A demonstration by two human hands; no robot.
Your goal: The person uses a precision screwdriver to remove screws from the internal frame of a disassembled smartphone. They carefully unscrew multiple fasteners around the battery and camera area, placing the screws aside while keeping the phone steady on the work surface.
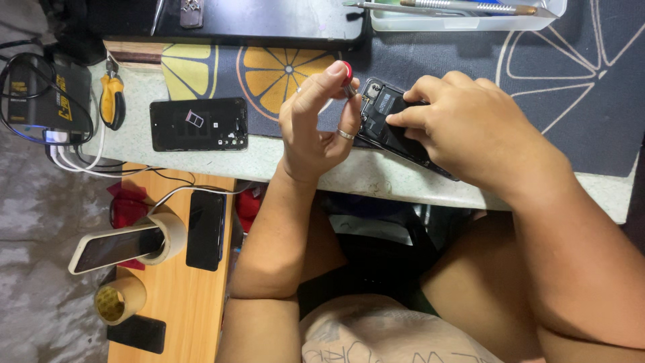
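The left hand (316, 128) is pinching a red-capped screwdriver (347, 79) upright over the opened phone (396, 128) at the table (376, 176) edge. The right hand (463, 124) is pressing it flat, fingers together. Its back is already off; internals are showing, work unfinished.

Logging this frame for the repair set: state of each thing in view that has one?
opened phone: back off, insides exposed, pressed down by right hand
red-capped screwdriver: upright, pinched in left hand, tip at the phone's top corner
black back cover: detached, lying flat
phone on tape roll: screen dark, propped tilted
black phone on wooden board: flat, screen dark
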